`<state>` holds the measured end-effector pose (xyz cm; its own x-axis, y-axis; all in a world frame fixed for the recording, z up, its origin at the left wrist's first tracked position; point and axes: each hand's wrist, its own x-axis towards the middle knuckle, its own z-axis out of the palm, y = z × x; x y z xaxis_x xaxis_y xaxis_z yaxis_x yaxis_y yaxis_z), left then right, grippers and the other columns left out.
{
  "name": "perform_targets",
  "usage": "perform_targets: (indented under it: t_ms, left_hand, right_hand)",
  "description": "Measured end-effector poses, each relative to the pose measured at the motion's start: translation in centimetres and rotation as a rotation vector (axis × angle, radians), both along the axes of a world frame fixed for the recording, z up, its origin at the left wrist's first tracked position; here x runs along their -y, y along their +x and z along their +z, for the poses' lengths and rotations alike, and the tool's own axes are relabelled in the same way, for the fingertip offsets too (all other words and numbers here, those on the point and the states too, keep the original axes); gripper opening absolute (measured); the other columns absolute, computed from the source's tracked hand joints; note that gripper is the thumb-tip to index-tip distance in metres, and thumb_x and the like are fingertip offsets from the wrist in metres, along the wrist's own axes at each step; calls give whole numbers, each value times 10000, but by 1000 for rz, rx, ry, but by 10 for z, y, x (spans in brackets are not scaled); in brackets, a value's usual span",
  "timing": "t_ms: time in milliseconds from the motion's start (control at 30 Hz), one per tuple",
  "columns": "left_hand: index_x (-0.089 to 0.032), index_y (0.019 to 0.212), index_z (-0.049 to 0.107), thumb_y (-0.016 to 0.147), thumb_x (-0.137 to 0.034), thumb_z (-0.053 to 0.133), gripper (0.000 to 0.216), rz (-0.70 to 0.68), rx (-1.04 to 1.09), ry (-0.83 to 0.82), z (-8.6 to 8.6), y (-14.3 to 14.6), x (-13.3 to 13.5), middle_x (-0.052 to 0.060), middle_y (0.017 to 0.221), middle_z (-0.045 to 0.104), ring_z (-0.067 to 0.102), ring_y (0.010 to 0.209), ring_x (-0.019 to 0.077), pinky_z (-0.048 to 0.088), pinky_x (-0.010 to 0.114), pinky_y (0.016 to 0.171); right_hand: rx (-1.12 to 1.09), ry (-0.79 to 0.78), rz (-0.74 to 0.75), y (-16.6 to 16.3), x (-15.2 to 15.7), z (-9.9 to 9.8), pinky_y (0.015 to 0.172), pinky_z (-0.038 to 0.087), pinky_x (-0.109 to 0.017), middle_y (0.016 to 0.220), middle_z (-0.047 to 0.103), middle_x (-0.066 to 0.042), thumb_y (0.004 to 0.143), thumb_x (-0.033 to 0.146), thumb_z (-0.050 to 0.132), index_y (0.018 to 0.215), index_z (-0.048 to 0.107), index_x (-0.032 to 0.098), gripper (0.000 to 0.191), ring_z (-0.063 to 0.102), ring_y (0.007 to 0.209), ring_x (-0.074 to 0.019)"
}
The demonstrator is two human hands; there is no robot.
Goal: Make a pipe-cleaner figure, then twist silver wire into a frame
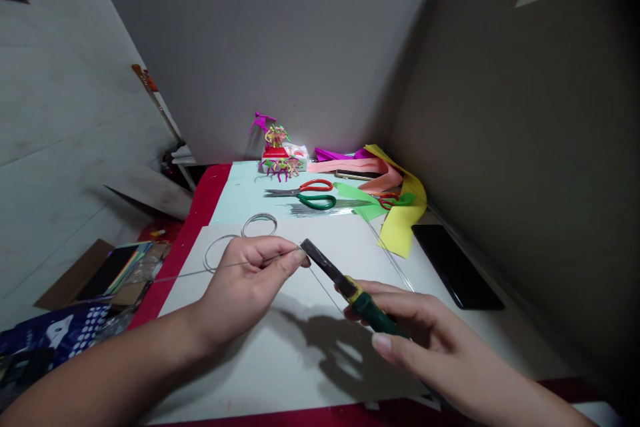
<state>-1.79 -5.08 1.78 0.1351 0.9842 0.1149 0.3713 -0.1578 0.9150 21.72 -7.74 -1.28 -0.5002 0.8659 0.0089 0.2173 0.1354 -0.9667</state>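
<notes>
My left hand (257, 273) pinches a thin grey wire (193, 273) between thumb and fingers above the white board. One stretch of the wire runs out to the left, another slants down to the right. In my right hand (425, 333) is a pair of pliers (367, 310) with green and yellow grips. Their dark jaws touch or nearly touch the wire at my left fingertips; whether they clamp it I cannot tell. Behind my left hand lie wire loops (259, 224).
Scissors with red and green handles (300, 193) lie behind my hands, near a bundle of straight wires (325, 210). Yellow ribbon (400, 227) and other coloured strips are at the back right. A black phone (456, 267) rests at right; a small box (285, 159) stands at the wall.
</notes>
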Motion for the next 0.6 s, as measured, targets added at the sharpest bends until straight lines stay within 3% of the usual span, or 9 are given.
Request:
perform_targets:
  t_ms: [200, 433, 600]
  left_hand:
    - [-132, 672, 698, 779, -225, 582, 183, -31, 47, 11, 2, 0, 0, -51, 479, 450, 304, 450, 59, 275, 183, 434]
    - [-151, 684, 703, 782, -239, 578, 182, -39, 43, -9, 3, -1, -1, -77, 422, 316, 231, 417, 58, 191, 203, 396]
    - [-153, 660, 701, 775, -212, 581, 177, -40, 42, -1, 2, 0, -3, -66, 439, 359, 248, 432, 59, 201, 202, 408]
  right_hand:
    - [-35, -37, 55, 1, -2, -6, 982, 435, -345, 1305, 557, -70, 825, 305, 615, 1010, 695, 241, 211, 528, 1189, -232]
    - [-33, -1, 57, 0, -4, -5, 1005, 416, -376, 1293, 567, -76, 815, 310, 624, 1011, 701, 240, 222, 511, 1208, -251]
    - [-27, 12, 44, 3, -6, -4, 975, 440, -369, 1272, 584, -74, 827, 304, 610, 984, 707, 244, 194, 549, 1163, -244]
